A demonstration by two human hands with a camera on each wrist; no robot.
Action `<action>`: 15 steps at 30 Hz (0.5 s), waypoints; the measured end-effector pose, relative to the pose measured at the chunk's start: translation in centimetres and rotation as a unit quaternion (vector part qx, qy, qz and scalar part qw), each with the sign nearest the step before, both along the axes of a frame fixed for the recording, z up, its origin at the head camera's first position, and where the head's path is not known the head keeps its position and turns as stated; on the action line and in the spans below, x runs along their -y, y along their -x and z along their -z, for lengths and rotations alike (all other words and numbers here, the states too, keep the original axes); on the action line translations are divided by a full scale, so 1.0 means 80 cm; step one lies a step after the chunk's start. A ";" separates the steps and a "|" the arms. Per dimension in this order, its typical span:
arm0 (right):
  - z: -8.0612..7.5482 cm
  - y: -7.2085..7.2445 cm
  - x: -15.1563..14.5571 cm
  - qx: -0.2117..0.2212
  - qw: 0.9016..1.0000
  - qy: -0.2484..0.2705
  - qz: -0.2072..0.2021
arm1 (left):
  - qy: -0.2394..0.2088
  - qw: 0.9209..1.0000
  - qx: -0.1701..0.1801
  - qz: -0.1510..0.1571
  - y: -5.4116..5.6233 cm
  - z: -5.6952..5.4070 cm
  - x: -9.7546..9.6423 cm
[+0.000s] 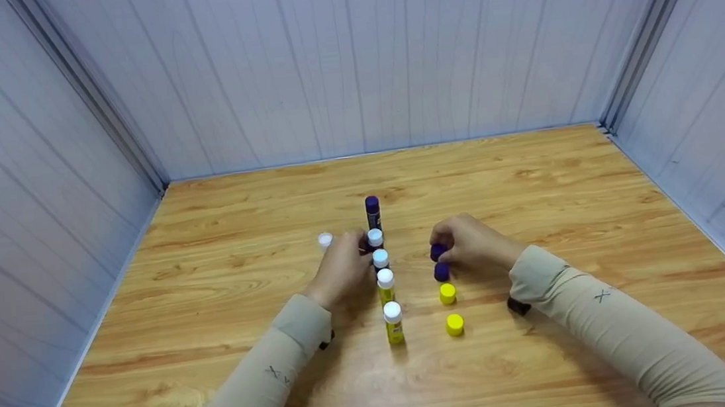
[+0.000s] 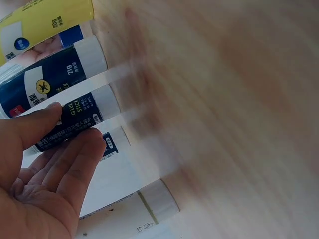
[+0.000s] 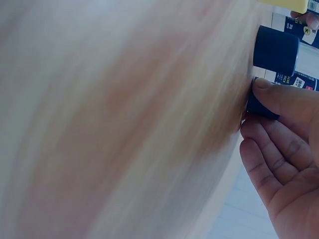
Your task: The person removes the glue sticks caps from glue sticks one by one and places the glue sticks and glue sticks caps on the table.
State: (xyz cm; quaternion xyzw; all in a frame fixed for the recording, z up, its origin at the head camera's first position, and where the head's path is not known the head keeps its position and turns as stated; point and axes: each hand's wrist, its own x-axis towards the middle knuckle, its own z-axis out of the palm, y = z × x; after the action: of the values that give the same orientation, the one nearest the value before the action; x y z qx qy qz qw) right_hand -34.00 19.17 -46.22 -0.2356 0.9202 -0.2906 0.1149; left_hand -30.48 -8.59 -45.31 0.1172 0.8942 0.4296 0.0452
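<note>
In the head view, my left hand [image 1: 345,262] is at a row of upright glue sticks. Its thumb and fingers pinch a navy glue stick [image 2: 75,122] with a pale, uncapped top. Just behind stands a navy glue stick [image 1: 372,212] with its cap on. Nearer me are another uncapped navy glue stick [image 1: 380,259] and two yellow glue sticks, the front one [image 1: 393,323] closest. To the right, my right hand [image 1: 473,242] pinches a dark navy cap [image 3: 260,105] on the table between thumb and fingertips. A second navy cap [image 1: 441,271] sits right beside it.
Two yellow caps, one behind [image 1: 448,293] and one in front [image 1: 455,325], line up with the navy caps. A white cylinder [image 2: 149,204] stands left of the row, partly hidden by my left hand in the head view. Pale panel walls [image 1: 349,65] enclose the wooden table [image 1: 237,209].
</note>
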 end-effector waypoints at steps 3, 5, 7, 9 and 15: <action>-0.001 0.000 0.000 -0.003 1.000 0.001 -0.009 | 0.000 1.000 0.001 0.000 0.000 0.000 -0.001; -0.001 -0.001 -0.001 -0.004 1.000 0.000 -0.013 | 0.000 1.000 0.003 0.000 0.001 0.000 -0.001; -0.002 -0.001 -0.001 -0.002 1.000 -0.003 -0.012 | 0.000 1.000 0.007 0.000 0.001 0.000 -0.002; -0.003 -0.001 -0.001 0.002 1.000 -0.008 -0.011 | -0.002 1.000 0.014 -0.001 0.002 0.000 -0.002; -0.002 -0.001 -0.001 0.006 1.000 -0.014 -0.008 | -0.010 1.000 0.026 0.002 0.002 0.000 0.000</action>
State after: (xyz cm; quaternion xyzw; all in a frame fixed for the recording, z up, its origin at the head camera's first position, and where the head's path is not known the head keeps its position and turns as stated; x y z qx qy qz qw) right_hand -33.90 19.23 -46.06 -0.2400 0.9214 -0.2784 0.1260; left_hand -30.66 -8.57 -45.31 0.1082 0.8881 0.4415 0.0684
